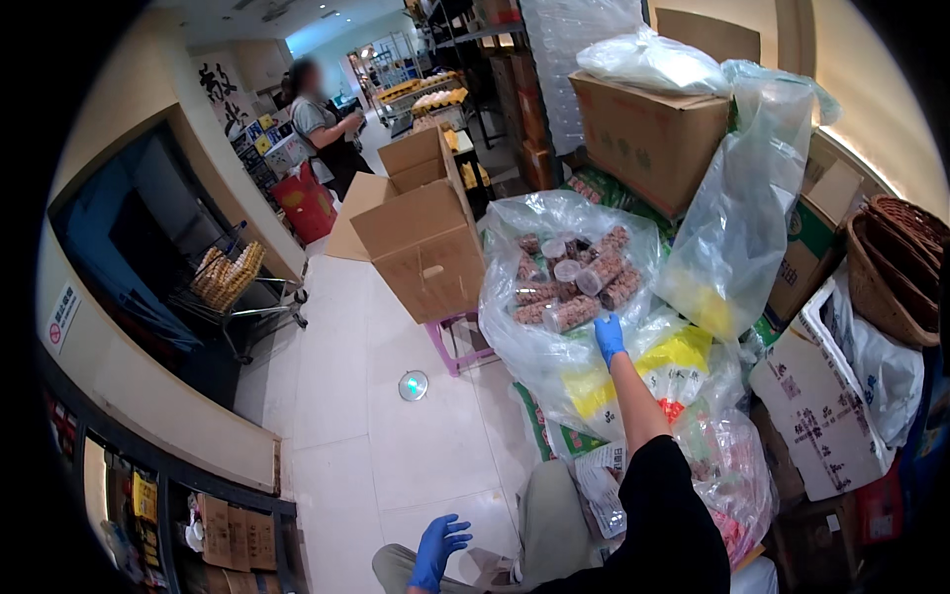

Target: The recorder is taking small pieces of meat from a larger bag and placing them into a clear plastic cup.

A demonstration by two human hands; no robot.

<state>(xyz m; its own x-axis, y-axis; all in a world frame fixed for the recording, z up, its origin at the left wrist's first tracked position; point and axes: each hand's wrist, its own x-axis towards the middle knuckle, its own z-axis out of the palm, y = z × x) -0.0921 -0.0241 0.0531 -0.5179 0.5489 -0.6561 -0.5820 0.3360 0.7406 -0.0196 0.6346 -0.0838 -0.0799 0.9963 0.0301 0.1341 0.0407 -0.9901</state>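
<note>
My right hand [609,338], in a blue glove, reaches to the near edge of a large clear plastic bag [505,319]. The bag lies wide at its mouth and holds several clear plastic jars [571,313] filled with reddish-brown pieces. The fingers are beside the nearest jars; whether they grip the bag film or touch a jar I cannot tell. My left hand [442,548], also gloved in blue, hangs over my knee with its fingers apart and nothing in it. An open cardboard box [430,260] stands left of the bag on a pink plastic stool [451,355].
Filled plastic sacks and a foam box [824,416] lie at the right, near wicker baskets [890,275]. A closed carton [646,134] stands behind the bag. A loaded shopping cart [230,278] is at the left. Another person [323,130] stands farther back.
</note>
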